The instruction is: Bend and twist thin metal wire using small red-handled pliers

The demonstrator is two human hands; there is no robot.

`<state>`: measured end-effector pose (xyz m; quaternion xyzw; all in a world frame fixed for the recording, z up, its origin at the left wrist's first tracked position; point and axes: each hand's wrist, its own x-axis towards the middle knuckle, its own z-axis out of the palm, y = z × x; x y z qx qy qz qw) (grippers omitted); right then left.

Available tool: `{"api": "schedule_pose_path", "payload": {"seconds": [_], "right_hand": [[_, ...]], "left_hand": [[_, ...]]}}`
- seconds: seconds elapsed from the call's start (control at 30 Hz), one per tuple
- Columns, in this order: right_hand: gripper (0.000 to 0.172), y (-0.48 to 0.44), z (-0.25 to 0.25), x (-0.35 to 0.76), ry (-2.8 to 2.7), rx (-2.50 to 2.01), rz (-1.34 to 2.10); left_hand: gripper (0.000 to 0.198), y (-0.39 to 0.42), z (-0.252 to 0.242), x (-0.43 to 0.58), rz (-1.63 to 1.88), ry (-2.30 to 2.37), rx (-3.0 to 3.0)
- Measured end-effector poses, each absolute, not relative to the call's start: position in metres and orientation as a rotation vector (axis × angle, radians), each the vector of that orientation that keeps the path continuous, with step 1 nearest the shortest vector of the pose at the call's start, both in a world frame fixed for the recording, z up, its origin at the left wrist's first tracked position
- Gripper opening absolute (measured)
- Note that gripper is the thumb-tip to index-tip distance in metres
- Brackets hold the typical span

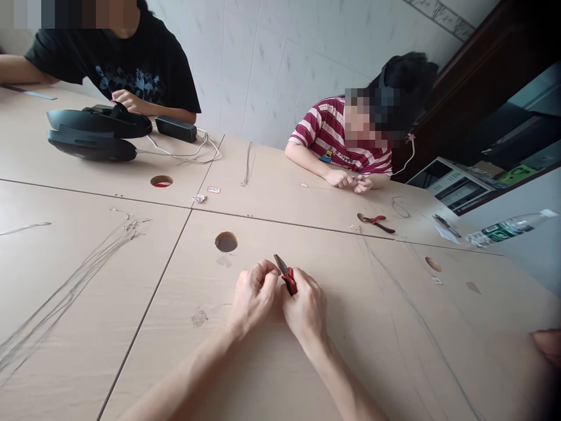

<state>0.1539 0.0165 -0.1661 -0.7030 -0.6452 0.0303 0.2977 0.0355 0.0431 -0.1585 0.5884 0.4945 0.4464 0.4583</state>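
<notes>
My right hand (pixel 305 304) is closed round small pliers with red handles (pixel 287 276), whose dark jaws point up and to the left. My left hand (pixel 254 292) is curled in a pinch right beside the jaws; what its fingertips hold is too small to make out. Both hands rest on the light wooden table (pixel 280 362), just below a round cable hole (pixel 226 241).
Several thin chains (pixel 65 286) lie spread at the left. A second pair of red pliers (pixel 377 222) lies near a person in a striped shirt (pixel 342 140). A person in black (pixel 131 64) sits behind a dark headset (pixel 96 131). A plastic bottle (pixel 508 228) lies at the right.
</notes>
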Motion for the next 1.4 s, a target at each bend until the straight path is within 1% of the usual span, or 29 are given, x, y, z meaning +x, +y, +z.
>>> {"api": "schedule_pose_path", "payload": {"seconds": [0.23,0.43,0.53,0.63,0.73,0.97,1.13,1.4], "right_hand": [[0.013,0.016,-0.165,0.158,-1.732,-1.850,0.066],[0.014,0.017,-0.165,0.163,-1.723,-1.802,-0.015],[0.016,0.018,-0.166,0.165,-1.726,-1.790,-0.028],[0.016,0.019,-0.167,0.166,-1.744,-1.783,-0.017],[0.013,0.020,-0.168,0.168,-1.755,-1.787,-0.002],[0.013,0.022,-0.168,0.171,-1.738,-1.822,0.049],[0.012,0.022,-0.171,0.171,-1.738,-1.828,0.070],[0.014,0.023,-0.172,0.173,-1.725,-1.783,0.025]], "left_hand": [[0.020,0.043,-0.161,0.034,1.010,1.142,1.583],[0.022,0.043,-0.161,0.033,0.965,1.103,1.612],[0.018,0.042,-0.160,0.033,0.922,1.080,1.609],[0.026,0.044,-0.159,0.033,0.932,1.037,1.613],[0.031,0.045,-0.159,0.033,0.937,1.018,1.619],[0.029,0.045,-0.161,0.032,0.848,1.075,1.699],[0.022,0.046,-0.161,0.031,0.829,1.102,1.735],[0.026,0.045,-0.167,0.027,0.771,1.064,1.790]]}}
